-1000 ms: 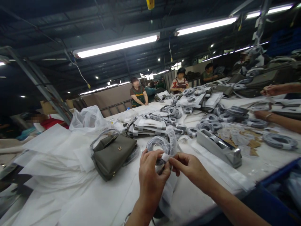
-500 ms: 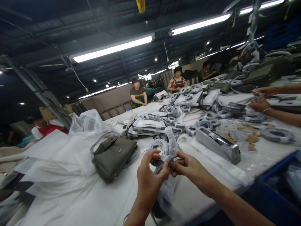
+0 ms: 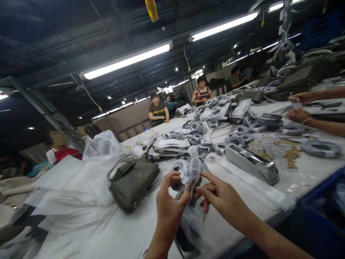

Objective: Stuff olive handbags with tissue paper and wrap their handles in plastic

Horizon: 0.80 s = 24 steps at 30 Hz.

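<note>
My left hand (image 3: 171,203) is closed on a coiled strap (image 3: 193,164) wrapped in cloudy plastic film, with thumb and fingers pinching its lower side. A loose length of the film hangs below the hand. My right hand (image 3: 222,196) is just right of the coil, its index finger stretched towards it and the thumb apart from the finger; nothing shows in its grasp. To the left lies a dark olive handbag (image 3: 136,183) with a small gold emblem and a film-wrapped handle. A grey tape dispenser (image 3: 252,165) stands beyond my right hand.
Stacked olive pieces with white sheets (image 3: 169,144) and several wrapped coils (image 3: 237,140) cover the table's middle. White sheets (image 3: 81,212) spread at left. Brown tags (image 3: 285,154) lie at right, near a co-worker's hands (image 3: 299,108). A blue bin (image 3: 323,216) adjoins the table edge.
My right hand's fingers have come away from the coil and spread apart. My left hand keeps its hold on the coil. The view has shifted slightly.
</note>
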{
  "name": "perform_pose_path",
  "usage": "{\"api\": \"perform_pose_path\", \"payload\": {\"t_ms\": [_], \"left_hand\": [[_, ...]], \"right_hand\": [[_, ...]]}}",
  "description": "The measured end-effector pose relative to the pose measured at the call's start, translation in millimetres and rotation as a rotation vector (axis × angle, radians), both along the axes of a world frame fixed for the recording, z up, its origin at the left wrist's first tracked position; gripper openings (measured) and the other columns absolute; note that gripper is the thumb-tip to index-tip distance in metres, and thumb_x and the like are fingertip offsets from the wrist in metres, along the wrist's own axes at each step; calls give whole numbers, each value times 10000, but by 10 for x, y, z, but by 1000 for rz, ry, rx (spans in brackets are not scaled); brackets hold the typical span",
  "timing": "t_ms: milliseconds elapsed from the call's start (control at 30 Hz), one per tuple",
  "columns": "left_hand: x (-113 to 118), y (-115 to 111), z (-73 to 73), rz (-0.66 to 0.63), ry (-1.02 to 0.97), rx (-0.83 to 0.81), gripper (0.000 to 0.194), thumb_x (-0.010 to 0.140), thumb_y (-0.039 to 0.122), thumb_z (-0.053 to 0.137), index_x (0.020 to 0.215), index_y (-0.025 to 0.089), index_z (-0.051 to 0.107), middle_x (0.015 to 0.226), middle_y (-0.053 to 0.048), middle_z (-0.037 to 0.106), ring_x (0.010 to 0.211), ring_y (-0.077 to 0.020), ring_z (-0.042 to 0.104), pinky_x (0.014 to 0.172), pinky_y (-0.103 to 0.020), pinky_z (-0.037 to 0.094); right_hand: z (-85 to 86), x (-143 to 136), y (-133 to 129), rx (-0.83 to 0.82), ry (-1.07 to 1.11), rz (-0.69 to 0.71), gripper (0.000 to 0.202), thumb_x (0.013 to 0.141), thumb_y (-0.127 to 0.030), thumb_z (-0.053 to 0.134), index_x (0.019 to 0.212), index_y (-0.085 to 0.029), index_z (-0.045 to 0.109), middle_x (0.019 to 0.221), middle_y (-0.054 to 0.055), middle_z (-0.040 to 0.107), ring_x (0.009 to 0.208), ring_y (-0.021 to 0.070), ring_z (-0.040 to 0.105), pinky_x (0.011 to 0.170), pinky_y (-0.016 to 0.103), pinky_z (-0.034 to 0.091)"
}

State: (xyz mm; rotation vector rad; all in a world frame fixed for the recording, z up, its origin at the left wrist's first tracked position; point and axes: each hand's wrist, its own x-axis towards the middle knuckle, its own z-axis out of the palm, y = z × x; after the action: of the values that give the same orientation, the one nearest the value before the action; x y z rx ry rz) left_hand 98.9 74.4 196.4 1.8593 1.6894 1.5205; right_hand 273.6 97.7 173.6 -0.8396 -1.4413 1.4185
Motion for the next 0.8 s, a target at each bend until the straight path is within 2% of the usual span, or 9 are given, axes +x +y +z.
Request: {"api": "perform_pose_path", "payload": {"t_ms": [67, 167, 300, 467, 633, 733, 800], "left_hand": [[10, 0, -16, 24, 67, 61, 282, 777, 242, 697, 1046, 260, 613, 1021, -8, 677, 1003, -210, 641, 917, -364, 482], [32, 8, -42, 51, 157, 166, 296, 781, 217, 686, 1058, 290, 610, 970, 19, 677, 940, -203, 650, 1014, -449, 450], [51, 26, -62, 44, 175, 179, 302, 789, 203, 675, 1066, 297, 601, 960, 17, 677, 948, -214, 650, 1073, -514, 418], [49, 41, -46, 10, 226, 198, 298, 801, 165, 665, 1059, 304, 608, 974, 17, 679, 974, -218, 643, 1073, -504, 419], [69, 27, 2, -77, 298, 211, 272, 831, 103, 630, 1020, 298, 629, 989, 24, 690, 981, -203, 626, 1097, -492, 365], [83, 19, 24, -114, 266, 180, 222, 845, 102, 614, 978, 277, 646, 954, 21, 691, 950, -197, 623, 1090, -488, 364], [85, 17, 34, -129, 221, 151, 204, 838, 106, 610, 952, 268, 658, 942, 16, 693, 950, -200, 626, 1081, -474, 375]], "right_hand": [[-4, 16, -24, -2, -28, -37, 613, 920, -461, 601, 1421, -178, 391, 797, -17, 740, 535, 163, 667, 688, 340, 576], [11, 66, -42, 10, -85, -63, 510, 915, -445, 596, 1341, -214, 436, 813, -20, 747, 534, 162, 667, 657, 327, 573], [54, 147, -36, 28, -124, -80, 396, 913, -459, 606, 1212, -231, 482, 822, -14, 752, 549, 155, 670, 657, 310, 557], [222, 171, -3, -20, 16, 6, 433, 899, -518, 637, 1167, -223, 467, 791, -3, 746, 462, 117, 610, 510, 242, 472], [434, 124, 64, 35, 77, 99, 370, 898, -516, 655, 1039, -185, 570, 829, 27, 751, 469, 68, 574, 494, 192, 441], [549, 97, 77, 51, 88, 156, 407, 905, -519, 646, 1139, -190, 593, 910, 45, 759, 471, 72, 609, 490, 189, 467], [620, 93, 83, 38, 98, 198, 474, 919, -517, 630, 1279, -216, 560, 880, 37, 763, 456, 85, 632, 496, 193, 491]]}}
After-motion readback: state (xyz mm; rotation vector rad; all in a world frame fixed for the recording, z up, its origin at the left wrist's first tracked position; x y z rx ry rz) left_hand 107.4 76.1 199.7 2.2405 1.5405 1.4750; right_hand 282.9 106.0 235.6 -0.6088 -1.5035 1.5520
